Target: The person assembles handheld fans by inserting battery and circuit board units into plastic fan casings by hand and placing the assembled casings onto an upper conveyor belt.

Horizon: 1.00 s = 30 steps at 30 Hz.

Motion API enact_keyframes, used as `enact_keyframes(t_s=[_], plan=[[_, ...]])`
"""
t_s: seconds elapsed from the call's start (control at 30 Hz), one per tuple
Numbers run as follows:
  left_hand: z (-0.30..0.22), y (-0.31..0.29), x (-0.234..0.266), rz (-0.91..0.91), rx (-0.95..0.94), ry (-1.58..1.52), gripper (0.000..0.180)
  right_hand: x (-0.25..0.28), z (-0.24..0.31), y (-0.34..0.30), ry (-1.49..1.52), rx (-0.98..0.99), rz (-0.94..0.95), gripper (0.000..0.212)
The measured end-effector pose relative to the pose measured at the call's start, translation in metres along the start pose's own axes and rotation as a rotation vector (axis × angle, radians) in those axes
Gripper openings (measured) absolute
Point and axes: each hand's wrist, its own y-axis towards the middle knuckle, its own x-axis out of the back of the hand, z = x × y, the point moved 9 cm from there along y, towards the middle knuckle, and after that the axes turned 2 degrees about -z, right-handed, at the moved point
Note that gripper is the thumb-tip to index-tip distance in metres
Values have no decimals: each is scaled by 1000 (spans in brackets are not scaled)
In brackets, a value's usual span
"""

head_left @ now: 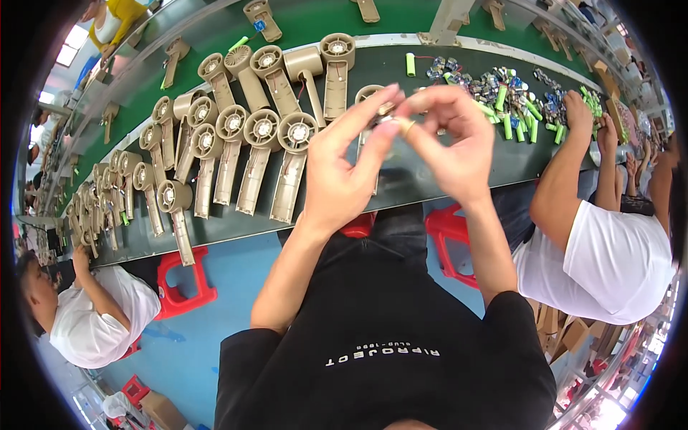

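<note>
Both hands raised above the worktop (444, 168): left hand (344, 168) and right hand (448, 140) pinch one small metal part (389, 120) between fingertips. Many tan fan housings (251, 136) lie in rows alongside; green batteries (512, 115) remain heaped, so much work looks left.

I see fan housings (236, 143) lying in rows on the bench (444, 168) to my left, batteries (512, 107) heaped to the right, and stools (183, 279) below, probably under its edge.
</note>
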Motion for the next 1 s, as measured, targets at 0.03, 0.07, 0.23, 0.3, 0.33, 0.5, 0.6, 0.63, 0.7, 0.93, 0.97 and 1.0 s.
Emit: enact_keyframes(t_s=[0.03,0.07,0.23,0.3,0.33,0.5,0.6,0.63,0.7,0.93,0.97,1.0], plan=[[0,-3,1,8,9,0,29,-6,-5,-7,83,-63,27,21],[8,-6,8,-36,118,-69,27,-4,-12,-11,93,-84,6,20],[23,-20,24,67,254,550,14,7,-74,-40,129,-286,-77,16],[29,-26,12,152,217,733,18,3,-84,-46,-30,-273,-16,13],[34,-29,8,157,175,786,19,-3,-82,-44,-61,-228,18,15],[51,-36,0,151,148,896,14,-20,-76,-33,-68,-137,106,23],[47,-35,6,80,101,852,10,-31,-64,-31,-232,76,206,22],[43,-33,7,69,65,854,8,-31,-67,-31,-231,75,205,22],[39,-32,9,60,30,857,8,-35,-58,-34,-399,285,197,19],[34,-29,11,73,-10,727,17,-39,-52,-36,-524,283,142,12],[26,-29,10,62,-91,638,21,-35,-53,-36,-493,248,115,13],[25,-30,11,63,-88,639,21,-32,-54,-37,-463,213,88,13]])
